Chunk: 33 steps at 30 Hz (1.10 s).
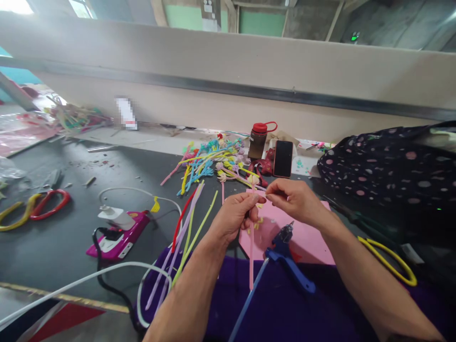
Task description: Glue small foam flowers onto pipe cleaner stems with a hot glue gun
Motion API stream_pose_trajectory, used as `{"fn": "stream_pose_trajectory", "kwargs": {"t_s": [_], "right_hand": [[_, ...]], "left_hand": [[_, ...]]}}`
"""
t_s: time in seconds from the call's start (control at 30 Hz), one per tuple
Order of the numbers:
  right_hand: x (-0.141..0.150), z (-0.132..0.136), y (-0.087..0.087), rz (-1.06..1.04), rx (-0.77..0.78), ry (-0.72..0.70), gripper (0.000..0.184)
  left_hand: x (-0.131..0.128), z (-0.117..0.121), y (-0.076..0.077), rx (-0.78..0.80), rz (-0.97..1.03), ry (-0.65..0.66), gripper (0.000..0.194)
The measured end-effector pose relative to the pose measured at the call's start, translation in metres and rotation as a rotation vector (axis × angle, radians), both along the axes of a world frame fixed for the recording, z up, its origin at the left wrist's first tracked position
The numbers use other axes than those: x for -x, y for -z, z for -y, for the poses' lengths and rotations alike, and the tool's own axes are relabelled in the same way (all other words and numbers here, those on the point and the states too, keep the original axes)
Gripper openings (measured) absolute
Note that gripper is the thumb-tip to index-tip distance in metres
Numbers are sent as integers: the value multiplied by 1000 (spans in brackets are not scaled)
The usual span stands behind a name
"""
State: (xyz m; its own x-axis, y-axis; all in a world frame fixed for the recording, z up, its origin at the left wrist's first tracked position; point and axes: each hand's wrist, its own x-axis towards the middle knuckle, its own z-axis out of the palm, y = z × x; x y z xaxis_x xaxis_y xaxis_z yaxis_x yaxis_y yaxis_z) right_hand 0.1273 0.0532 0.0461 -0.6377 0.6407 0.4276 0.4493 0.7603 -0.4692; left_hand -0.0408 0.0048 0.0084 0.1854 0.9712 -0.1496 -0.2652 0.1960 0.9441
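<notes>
My left hand (239, 213) is closed around a pink pipe-cleaner stem (251, 256) that hangs down below its fingers. At the top of this stem is a small cream flower head (253, 180). Close beside it, my right hand (299, 202) pinches with thumb and forefinger; what lies between the tips is too small to make out. Beneath the hands lies a pink sheet (313, 237) with small yellow cut pieces on it. A blue glue gun (285, 251) rests on the sheet's front edge, its metal tip pointing away from me.
A pile of colourful pipe-cleaner flowers (206, 164) lies at the back, near a red-capped bottle (258, 142) and a phone (283, 159). Loose pipe cleaners (188, 228) and a magenta power strip (123, 237) with cables are at left, beyond them scissors (50, 204). Yellow-handled scissors (390, 259) lie right.
</notes>
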Motion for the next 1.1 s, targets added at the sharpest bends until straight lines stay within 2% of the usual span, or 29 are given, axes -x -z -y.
{"fn": "stream_pose_trajectory", "kwargs": {"t_s": [0.13, 0.37, 0.43, 0.6, 0.67, 0.73, 0.9, 1.1], "right_hand": [[4, 5, 9, -4, -29, 21, 10], [3, 8, 11, 12, -58, -7, 11], [2, 8, 11, -25, 43, -16, 10], [0, 2, 16, -262, 597, -27, 18], [0, 0, 18, -314, 718, -37, 19], [2, 1, 21, -334, 733, -53, 18], [8, 5, 23, -399, 637, -52, 13], [7, 1, 27, -417, 736, -84, 14]], "left_hand": [[-2, -1, 3, 16, -6, 7, 33], [-1, -2, 5, 34, 22, 1, 27], [0, -2, 5, 42, 46, 8, 26], [0, -1, 0, 39, 89, -24, 24], [0, -1, -1, 32, 78, -37, 24], [-1, -1, -1, 23, 71, -30, 24], [-1, -3, 2, 21, 70, -15, 24], [0, -4, 3, 14, 43, -8, 24]]}}
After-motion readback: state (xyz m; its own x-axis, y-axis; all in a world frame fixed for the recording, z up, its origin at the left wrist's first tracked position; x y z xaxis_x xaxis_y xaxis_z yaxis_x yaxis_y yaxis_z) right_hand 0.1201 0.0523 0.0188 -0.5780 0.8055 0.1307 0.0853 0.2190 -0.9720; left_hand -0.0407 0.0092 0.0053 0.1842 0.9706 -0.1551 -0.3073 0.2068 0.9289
